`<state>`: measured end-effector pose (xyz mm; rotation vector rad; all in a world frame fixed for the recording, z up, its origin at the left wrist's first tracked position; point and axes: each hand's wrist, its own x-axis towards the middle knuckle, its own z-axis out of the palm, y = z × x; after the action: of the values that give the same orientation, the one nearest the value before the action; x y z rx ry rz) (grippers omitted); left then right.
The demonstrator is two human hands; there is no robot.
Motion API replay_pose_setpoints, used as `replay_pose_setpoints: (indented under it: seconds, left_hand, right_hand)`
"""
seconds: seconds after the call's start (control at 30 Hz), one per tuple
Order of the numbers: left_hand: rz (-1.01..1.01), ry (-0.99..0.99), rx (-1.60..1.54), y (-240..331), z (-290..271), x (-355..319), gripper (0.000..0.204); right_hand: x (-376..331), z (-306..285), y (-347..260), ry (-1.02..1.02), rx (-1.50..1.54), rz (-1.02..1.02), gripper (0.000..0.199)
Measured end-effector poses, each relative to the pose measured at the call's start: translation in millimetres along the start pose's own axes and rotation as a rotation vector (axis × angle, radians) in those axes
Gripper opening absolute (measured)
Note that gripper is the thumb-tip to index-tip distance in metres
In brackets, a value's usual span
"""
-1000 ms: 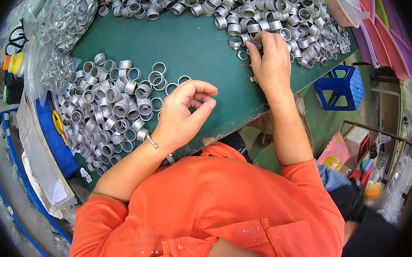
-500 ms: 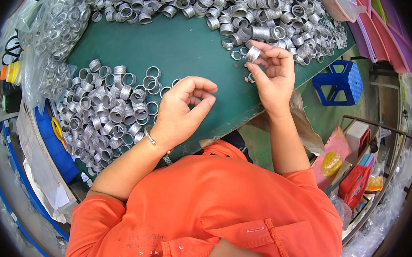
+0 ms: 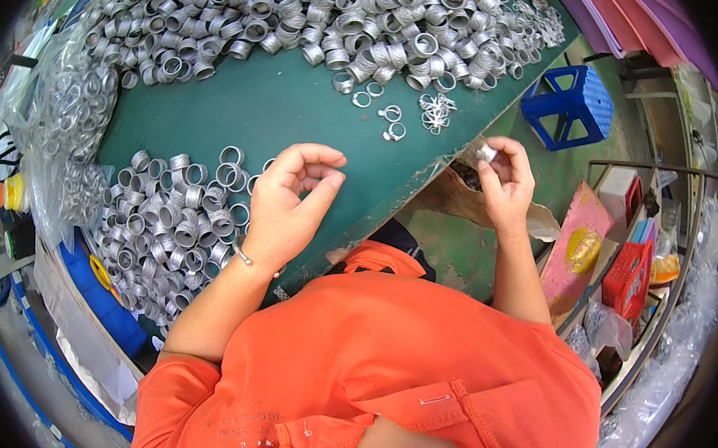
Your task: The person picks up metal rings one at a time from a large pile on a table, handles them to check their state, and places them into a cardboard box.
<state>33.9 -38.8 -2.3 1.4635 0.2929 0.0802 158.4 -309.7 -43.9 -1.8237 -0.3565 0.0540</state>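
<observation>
Between the thumb and fingers of my right hand (image 3: 507, 180) is a silvery metal ring (image 3: 486, 153), partly covered by the fingertips. This hand is past the table's edge, over the mouth of a brown sack (image 3: 443, 203). My left hand (image 3: 290, 197) hovers above the green table (image 3: 193, 119), fingers loosely curled and thumb apart, with nothing visible in it. Beside it on the left lies a heap of grey metal rings (image 3: 172, 229). A larger heap of similar rings (image 3: 345, 25) spreads across the far side. Several thin rings (image 3: 391, 122) lie near the right edge.
A small pile of thin silvery pieces (image 3: 437, 113) sits by the table edge. At left are a clear plastic bag of rings (image 3: 77, 119) and yellow-handled scissors (image 3: 101, 274). A blue stool (image 3: 571, 107) stands right, with a red basket (image 3: 629, 280) below it.
My right hand has moved from the far ring heap toward me and out over the sack, still holding a ring. My left hand stays loosely curled beside the left heap. The view has shifted.
</observation>
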Motion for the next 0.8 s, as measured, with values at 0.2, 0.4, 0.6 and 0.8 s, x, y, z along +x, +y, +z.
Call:
replay_pose_setpoints:
  seconds: [0.2, 0.4, 0.6, 0.8]
  left_hand:
    - [-0.017, -0.029, 0.016, -3, 5, -1, 0.020]
    - [0.000, -0.032, 0.077, -2, 2, -4, 0.020]
    - [0.002, 0.019, 0.106, -3, -6, -11, 0.020]
    - [0.000, 0.012, 0.086, -6, -5, -8, 0.021]
  right_hand:
    - [-16, -32, 31, 0.030, -0.659, -0.254, 0.016]
    - [51, 47, -18, 0.084, -0.465, -0.444, 0.011]
    - [80, 82, -9, 0.189, -0.822, -0.598, 0.016]
    - [65, 81, -25, 0.045, -0.369, -0.199, 0.016]
